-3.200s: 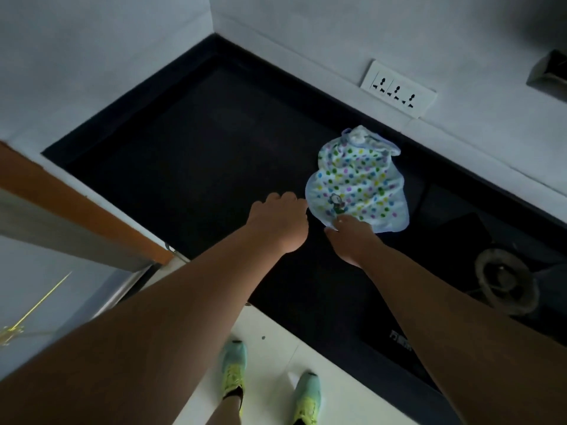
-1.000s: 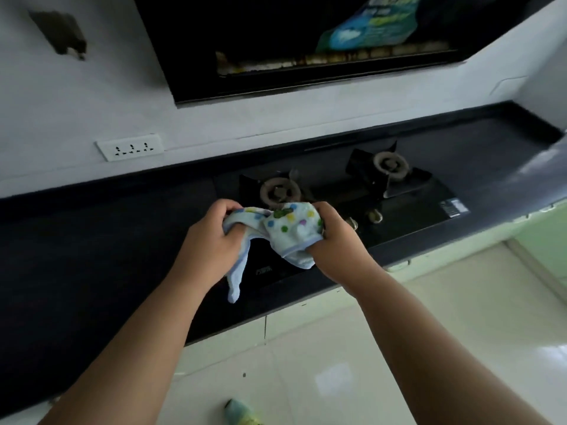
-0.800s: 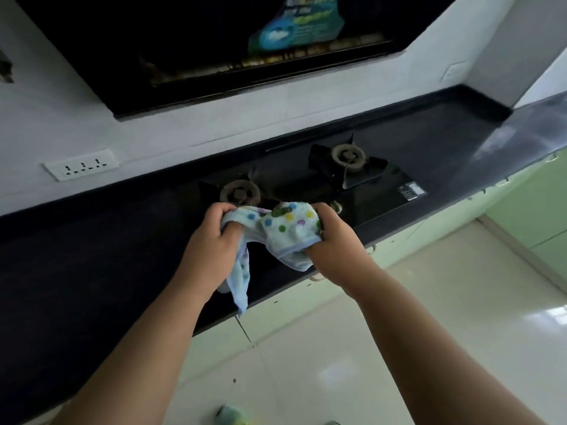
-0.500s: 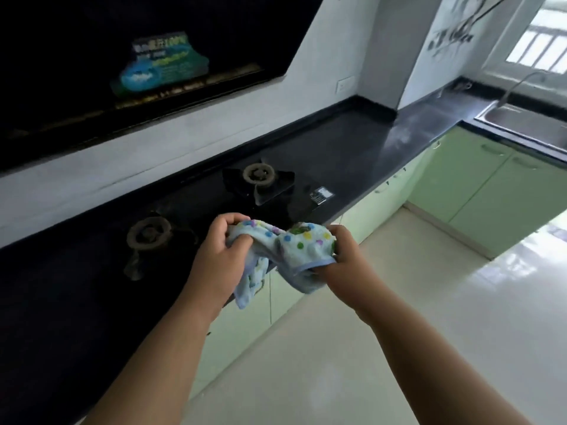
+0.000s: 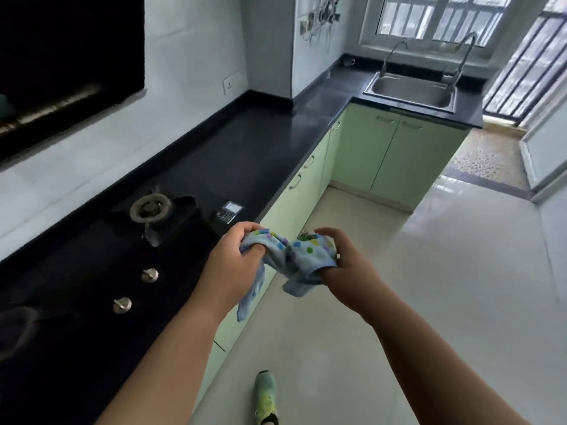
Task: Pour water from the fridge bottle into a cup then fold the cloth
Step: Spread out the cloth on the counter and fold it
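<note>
We grip bunched cloth point(image 5: 291, 256) mid-air: left hand point(image 5: 236, 256) clenches one end; right hand point(image 5: 340, 265) pinches other; dangling tail risks crooked fold.

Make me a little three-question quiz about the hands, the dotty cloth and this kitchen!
1. True or false: the cloth lies flat on the counter.
2. Which hands hold the cloth? A) left only B) right only C) both
3. Fill in: the sink sits under the ____.

Key: 1. False; it hangs bunched between the left hand and right hand. 2. C. 3. window.
</note>
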### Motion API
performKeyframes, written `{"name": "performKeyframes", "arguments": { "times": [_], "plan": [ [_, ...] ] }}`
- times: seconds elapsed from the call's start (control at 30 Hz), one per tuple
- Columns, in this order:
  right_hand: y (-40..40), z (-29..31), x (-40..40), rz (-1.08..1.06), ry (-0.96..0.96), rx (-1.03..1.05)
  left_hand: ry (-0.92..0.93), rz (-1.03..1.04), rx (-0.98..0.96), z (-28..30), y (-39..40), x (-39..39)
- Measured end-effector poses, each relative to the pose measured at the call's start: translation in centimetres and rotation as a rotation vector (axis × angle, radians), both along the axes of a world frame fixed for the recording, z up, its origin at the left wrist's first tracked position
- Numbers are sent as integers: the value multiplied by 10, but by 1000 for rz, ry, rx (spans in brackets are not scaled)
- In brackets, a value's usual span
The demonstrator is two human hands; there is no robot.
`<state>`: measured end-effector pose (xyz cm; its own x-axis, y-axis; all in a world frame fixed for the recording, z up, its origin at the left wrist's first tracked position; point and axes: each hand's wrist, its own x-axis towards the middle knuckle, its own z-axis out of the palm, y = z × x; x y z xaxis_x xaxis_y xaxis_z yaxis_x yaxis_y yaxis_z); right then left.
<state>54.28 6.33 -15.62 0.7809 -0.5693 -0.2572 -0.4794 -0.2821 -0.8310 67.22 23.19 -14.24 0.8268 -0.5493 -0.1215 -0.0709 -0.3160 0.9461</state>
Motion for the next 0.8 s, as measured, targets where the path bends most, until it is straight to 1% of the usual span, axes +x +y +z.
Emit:
{"name": "performKeyframes", "arguments": {
  "times": [0.23,0.33,0.43,0.53,0.67,0.8],
  "plan": [
    [-78,5,33,-144,115,-204,-20,-198,9,0,-102,59],
    [-111,3,40,-250,81,-205,-47,-279,29,2,-146,79],
    [-140,3,39,-342,5,-145,-58,-352,49,2,-189,91],
    [-176,4,37,-393,-30,-149,-28,-375,43,1,-234,100],
    [-248,-4,46,-418,-57,-183,-50,-398,58,-7,-309,117],
    [-328,-4,63,-395,-49,-176,-64,-352,53,-7,-384,128]
  ]
}}
